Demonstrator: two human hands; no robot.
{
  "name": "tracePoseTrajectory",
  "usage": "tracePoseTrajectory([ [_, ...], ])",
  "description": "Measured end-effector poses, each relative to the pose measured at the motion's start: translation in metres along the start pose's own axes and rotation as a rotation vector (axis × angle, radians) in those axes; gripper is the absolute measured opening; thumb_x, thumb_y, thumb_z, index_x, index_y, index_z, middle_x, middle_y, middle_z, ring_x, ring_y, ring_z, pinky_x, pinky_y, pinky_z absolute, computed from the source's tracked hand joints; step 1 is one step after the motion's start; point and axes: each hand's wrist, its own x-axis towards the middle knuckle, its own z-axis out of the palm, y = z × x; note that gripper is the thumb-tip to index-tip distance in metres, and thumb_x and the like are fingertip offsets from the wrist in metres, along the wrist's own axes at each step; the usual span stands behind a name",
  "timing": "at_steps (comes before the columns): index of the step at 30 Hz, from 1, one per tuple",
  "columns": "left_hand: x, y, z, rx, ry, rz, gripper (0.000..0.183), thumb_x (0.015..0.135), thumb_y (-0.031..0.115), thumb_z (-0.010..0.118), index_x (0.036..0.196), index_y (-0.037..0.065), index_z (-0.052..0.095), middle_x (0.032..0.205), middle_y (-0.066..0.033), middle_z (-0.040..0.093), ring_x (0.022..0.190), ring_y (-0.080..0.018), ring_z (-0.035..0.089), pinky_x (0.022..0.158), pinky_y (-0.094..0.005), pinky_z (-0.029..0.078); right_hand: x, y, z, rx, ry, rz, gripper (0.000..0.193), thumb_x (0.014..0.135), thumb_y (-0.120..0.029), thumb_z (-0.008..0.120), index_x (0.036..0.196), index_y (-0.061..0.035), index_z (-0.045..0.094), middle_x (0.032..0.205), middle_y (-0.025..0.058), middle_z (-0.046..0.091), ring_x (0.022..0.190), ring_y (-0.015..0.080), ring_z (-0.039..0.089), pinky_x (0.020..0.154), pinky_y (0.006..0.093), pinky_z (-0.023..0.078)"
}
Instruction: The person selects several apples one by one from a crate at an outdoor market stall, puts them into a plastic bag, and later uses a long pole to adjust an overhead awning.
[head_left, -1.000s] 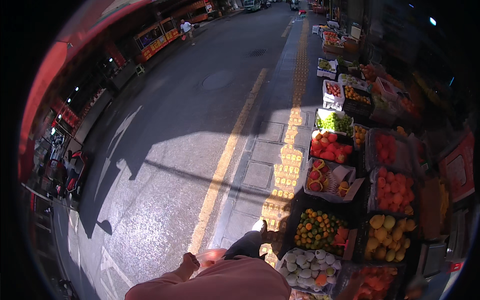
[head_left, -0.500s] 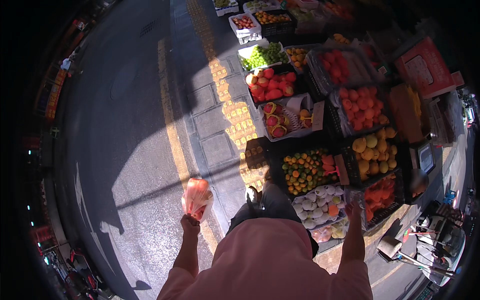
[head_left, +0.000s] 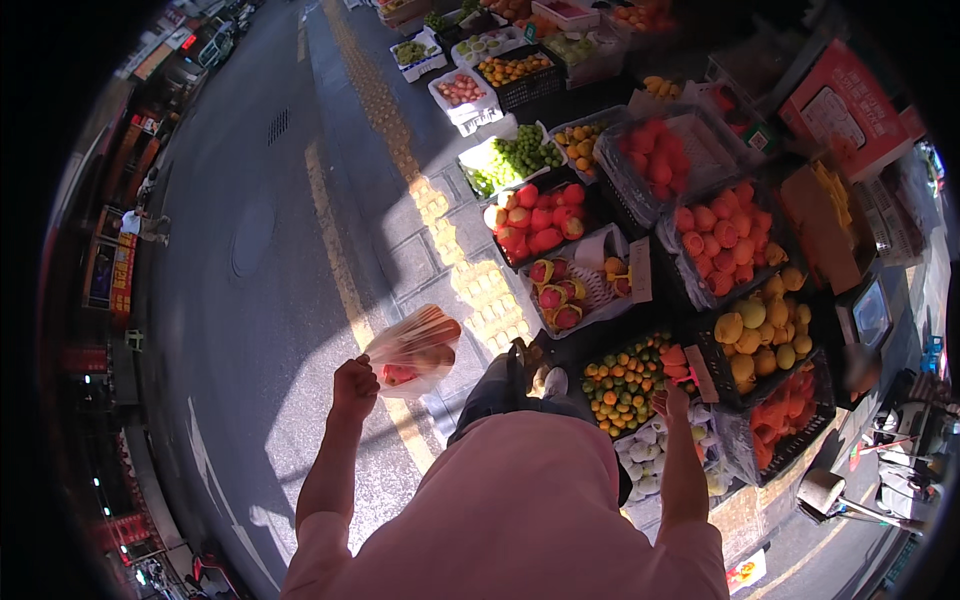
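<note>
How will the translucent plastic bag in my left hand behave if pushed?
The thin, translucent plastic bag is wrinkled, so probably floppy. Your left hand grips one end, so it may swing. Rounded reddish contents might shift.

Left hand point(head_left: 356, 388): road point(head_left: 275, 330) open on its outer side; inner side taken up by a hanging plastic bag of fruit point(head_left: 425, 350). Middle: lane over the yellow tactile strip point(head_left: 484, 292), free between bag and crates, closed nearer the body by the shoes point(head_left: 556, 381). Right hand point(head_left: 670, 402): room above; at fruit level, hemmed by small citrus point(head_left: 618, 385), pale wrapped fruit point(head_left: 648, 455) and an upright card point(head_left: 701, 374). Beyond: crates closely packed, a second card point(head_left: 640, 270) projecting; contact with fruit indeterminable.
</note>
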Motion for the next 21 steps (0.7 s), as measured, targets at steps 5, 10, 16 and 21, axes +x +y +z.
tracePoseTrajectory([
  [5, 0.117, 0.001, 0.068, 0.091, -0.2, -0.201, 0.013, 0.077, 0.003, 0.051, 0.09, 0.007, 0.05, 0.05, 0.0053, 0.028, 0.038, -0.0069, 0.025, 0.037, -0.022, 0.02, -0.058, -0.066, 0.095, -0.049, -0.069, -0.188, 0.048, 0.089, -0.039, 0.06, 0.121, -0.0044, 0.053, 0.099, 0.0106, 0.062, 0.08, 0.0206, 0.062, 0.069, 0.0392, 0.053],
  [10, 0.182, -0.049, 0.148, 0.411, -0.242, -0.449, 0.019, 0.086, 0.013, 0.045, 0.07, 0.017, 0.035, 0.047, 0.0055, 0.023, 0.036, -0.0072, 0.021, 0.034, -0.0228, 0.019, -0.061, 0.007, 0.076, 0.131, 0.14, -0.182, 0.023, 0.086, -0.024, 0.06, 0.088, -0.0005, 0.062, 0.067, 0.007, 0.059, 0.053, 0.0175, 0.058, 0.047, 0.0311, 0.047],
  [16, 0.198, -0.078, 0.237, 0.716, -0.395, -0.732, 0.021, 0.074, 0.009, 0.047, 0.064, 0.018, 0.03, 0.047, 0.0046, 0.022, 0.037, -0.0087, 0.019, 0.036, -0.0249, 0.018, -0.157, 0.154, 0.059, 0.284, 0.6, 0.0, 0.034, 0.086, -0.03, 0.059, 0.101, 0.0005, 0.064, 0.074, 0.0087, 0.063, 0.058, 0.0161, 0.061, 0.05, 0.0289, 0.049],
  [21, 0.139, -0.157, 0.273, 0.94, -0.378, -0.817, 0.022, 0.073, 0.007, 0.049, 0.064, 0.018, 0.031, 0.049, 0.0046, 0.021, 0.039, -0.0089, 0.016, 0.038, -0.0247, 0.017, -0.238, 0.321, 0.075, 0.749, 0.803, 0.162, 0.036, 0.086, -0.028, 0.06, 0.101, 0.0035, 0.062, 0.076, 0.0121, 0.065, 0.06, 0.0197, 0.063, 0.049, 0.0306, 0.051],
])
